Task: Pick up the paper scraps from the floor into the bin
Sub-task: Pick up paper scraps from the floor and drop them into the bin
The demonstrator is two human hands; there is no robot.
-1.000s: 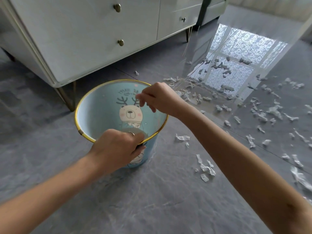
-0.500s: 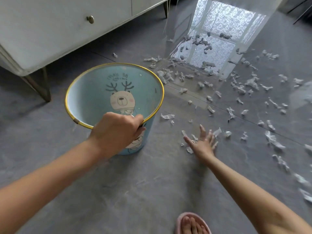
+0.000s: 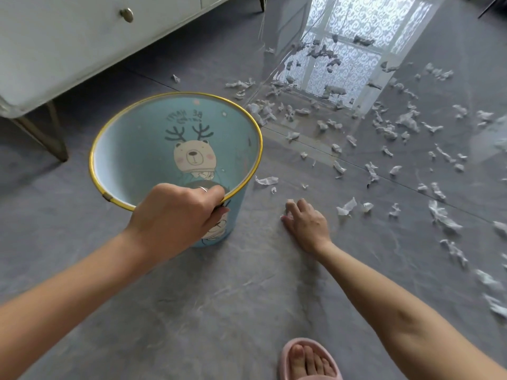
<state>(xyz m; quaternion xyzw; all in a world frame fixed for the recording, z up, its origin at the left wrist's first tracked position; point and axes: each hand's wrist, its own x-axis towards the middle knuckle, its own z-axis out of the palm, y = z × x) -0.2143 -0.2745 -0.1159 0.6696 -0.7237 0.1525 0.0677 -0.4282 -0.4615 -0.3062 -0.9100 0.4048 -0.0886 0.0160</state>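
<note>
The floor is glossy grey tile with pale marbled veining and thin grout lines. At 10 o'clock in the view stands a white cabinet with a round brass knob, raised on a slanted metal leg. At 1 o'clock the tile mirrors a bright window reflection with a scrolled lace pattern.

Left of centre, the pale blue bin sits with its base on the floor and its gold-rimmed mouth facing up. Its long axis runs from rim to base, close to vertical; whether it is tipped slightly cannot be told. A bear with antlers shows on the far wall at 12 o'clock, with mirrored lettering above it.

The left hand grips the near rim at the bin's 6 o'clock, fingers hooked inside and thumb outside, with a ring on one finger.

At the bin's 4 o'clock the right hand lies low on the floor, knuckles up, its fingers curled in around bits of white paper that show at the fingertips.

The paper scraps, small, white and crumpled, litter the floor from 12 to 4 o'clock of the bin, thickest across the reflection and along the right edge. One lies just beside the bin's wall at 3 o'clock.

At 5 o'clock in the view a foot in a pink slipper rests on the tile.
</note>
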